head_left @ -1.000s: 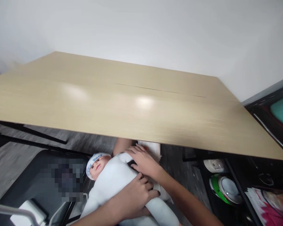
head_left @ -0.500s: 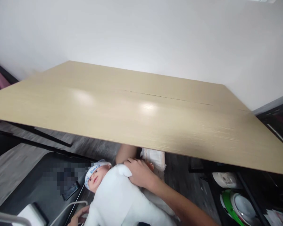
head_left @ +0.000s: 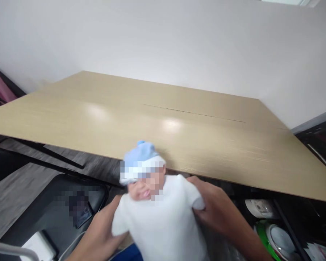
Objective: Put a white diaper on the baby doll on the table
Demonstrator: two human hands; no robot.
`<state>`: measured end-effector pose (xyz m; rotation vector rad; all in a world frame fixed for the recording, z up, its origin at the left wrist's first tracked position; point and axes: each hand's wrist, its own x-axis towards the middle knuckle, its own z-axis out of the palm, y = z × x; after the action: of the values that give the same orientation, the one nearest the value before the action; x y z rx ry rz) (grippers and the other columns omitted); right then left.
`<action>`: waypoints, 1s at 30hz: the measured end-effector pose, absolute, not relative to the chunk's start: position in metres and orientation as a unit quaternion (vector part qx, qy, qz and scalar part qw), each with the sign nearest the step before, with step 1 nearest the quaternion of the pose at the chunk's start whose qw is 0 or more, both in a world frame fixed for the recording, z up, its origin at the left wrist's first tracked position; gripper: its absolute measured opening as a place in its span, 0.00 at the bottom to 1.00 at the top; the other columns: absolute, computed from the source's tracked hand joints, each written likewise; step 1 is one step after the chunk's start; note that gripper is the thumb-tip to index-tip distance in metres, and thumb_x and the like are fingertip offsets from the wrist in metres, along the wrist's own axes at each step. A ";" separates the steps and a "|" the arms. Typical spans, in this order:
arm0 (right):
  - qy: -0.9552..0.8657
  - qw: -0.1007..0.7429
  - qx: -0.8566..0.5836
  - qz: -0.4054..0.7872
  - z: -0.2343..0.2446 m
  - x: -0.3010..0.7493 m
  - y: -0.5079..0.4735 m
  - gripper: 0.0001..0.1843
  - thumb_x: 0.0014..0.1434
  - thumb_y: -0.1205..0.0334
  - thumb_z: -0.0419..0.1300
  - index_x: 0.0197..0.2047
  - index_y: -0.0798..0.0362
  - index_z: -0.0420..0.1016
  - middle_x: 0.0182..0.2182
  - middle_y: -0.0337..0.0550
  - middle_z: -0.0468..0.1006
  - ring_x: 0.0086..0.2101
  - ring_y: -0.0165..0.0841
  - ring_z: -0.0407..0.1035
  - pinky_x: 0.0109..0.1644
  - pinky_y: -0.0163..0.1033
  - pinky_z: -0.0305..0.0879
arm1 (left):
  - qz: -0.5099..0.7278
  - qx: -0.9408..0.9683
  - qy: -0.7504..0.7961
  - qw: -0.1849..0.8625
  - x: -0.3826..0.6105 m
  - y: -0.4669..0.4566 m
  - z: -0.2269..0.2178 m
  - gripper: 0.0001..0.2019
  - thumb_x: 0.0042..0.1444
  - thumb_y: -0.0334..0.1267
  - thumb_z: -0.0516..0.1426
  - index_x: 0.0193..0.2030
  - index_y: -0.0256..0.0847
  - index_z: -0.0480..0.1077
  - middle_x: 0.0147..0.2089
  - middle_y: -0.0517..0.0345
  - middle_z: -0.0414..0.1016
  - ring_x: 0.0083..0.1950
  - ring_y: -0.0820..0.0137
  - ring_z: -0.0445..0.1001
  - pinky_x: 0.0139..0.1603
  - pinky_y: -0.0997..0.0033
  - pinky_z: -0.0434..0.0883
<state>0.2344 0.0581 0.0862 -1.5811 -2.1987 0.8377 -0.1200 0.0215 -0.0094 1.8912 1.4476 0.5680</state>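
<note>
Pale wood of the table (head_left: 206, 145) spans the middle of the frame, its near edge running just behind the doll (head_left: 163, 224), which you hold upright at bottom centre. Your right hand (head_left: 217, 212) is curled tight on the doll's white sleeve, and your left hand (head_left: 97, 237) closes on its other side at lower left, fingertips hidden behind the body. Its blue-and-white cap (head_left: 141, 159) overlaps the table edge.

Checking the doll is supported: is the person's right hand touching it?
Touching. The head view shows the right hand curled around the white sleeve of the doll, with no gap between them.
</note>
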 end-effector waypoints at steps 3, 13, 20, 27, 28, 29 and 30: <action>-0.743 0.181 -0.577 0.287 0.089 0.265 0.078 0.12 0.63 0.63 0.58 0.49 0.44 0.77 0.46 0.44 0.87 0.44 0.46 0.82 0.42 0.41 0.70 | 0.239 0.735 0.499 0.392 -0.103 0.062 0.024 0.19 0.66 0.49 0.61 0.62 0.52 0.70 0.53 0.57 0.86 0.49 0.53 0.86 0.46 0.62 0.80; -0.711 0.190 -0.661 0.149 0.047 0.318 0.125 0.13 0.63 0.53 0.61 0.50 0.45 0.77 0.45 0.45 0.87 0.43 0.46 0.81 0.40 0.41 0.67 | 0.171 0.837 0.454 0.253 -0.069 0.217 0.048 0.19 0.60 0.47 0.63 0.56 0.43 0.73 0.50 0.51 0.86 0.47 0.54 0.84 0.43 0.64 0.70; -0.693 0.229 -0.683 0.009 0.020 0.332 0.151 0.19 0.71 0.44 0.58 0.56 0.46 0.77 0.48 0.49 0.86 0.46 0.49 0.80 0.43 0.45 0.69 | 0.159 0.834 0.516 0.111 -0.078 0.253 0.039 0.28 0.67 0.69 0.57 0.51 0.44 0.72 0.47 0.48 0.84 0.47 0.51 0.82 0.39 0.63 0.65; -0.716 0.257 -0.650 0.000 0.002 0.350 0.241 0.24 0.72 0.39 0.56 0.54 0.50 0.78 0.49 0.51 0.85 0.48 0.48 0.79 0.49 0.47 0.72 | 0.159 0.828 0.537 0.026 -0.068 0.322 0.014 0.34 0.68 0.75 0.51 0.50 0.42 0.74 0.47 0.44 0.85 0.46 0.50 0.82 0.44 0.59 0.68; -0.717 0.261 -0.647 0.001 0.001 0.352 0.255 0.24 0.72 0.39 0.56 0.55 0.50 0.78 0.50 0.52 0.85 0.48 0.48 0.79 0.49 0.46 0.72 | 0.160 0.829 0.536 0.019 -0.066 0.335 0.011 0.35 0.67 0.75 0.51 0.51 0.42 0.74 0.47 0.43 0.85 0.47 0.49 0.82 0.46 0.58 0.69; -0.716 0.264 -0.646 0.000 0.000 0.354 0.268 0.24 0.72 0.40 0.57 0.55 0.50 0.79 0.50 0.51 0.86 0.49 0.48 0.79 0.49 0.46 0.72 | 0.162 0.828 0.537 0.012 -0.064 0.348 0.008 0.35 0.67 0.75 0.51 0.52 0.42 0.75 0.47 0.43 0.85 0.47 0.49 0.82 0.48 0.57 0.70; -0.715 0.265 -0.647 0.000 -0.001 0.355 0.280 0.24 0.71 0.40 0.58 0.55 0.50 0.79 0.50 0.51 0.86 0.48 0.47 0.79 0.48 0.45 0.72 | 0.164 0.826 0.539 0.007 -0.062 0.362 0.005 0.36 0.67 0.75 0.51 0.53 0.42 0.75 0.47 0.42 0.85 0.47 0.48 0.83 0.49 0.56 0.70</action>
<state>0.3551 0.2804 -0.0010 -1.7480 -1.9308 -0.0007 -0.0624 0.3617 0.0054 2.5847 1.6856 0.5141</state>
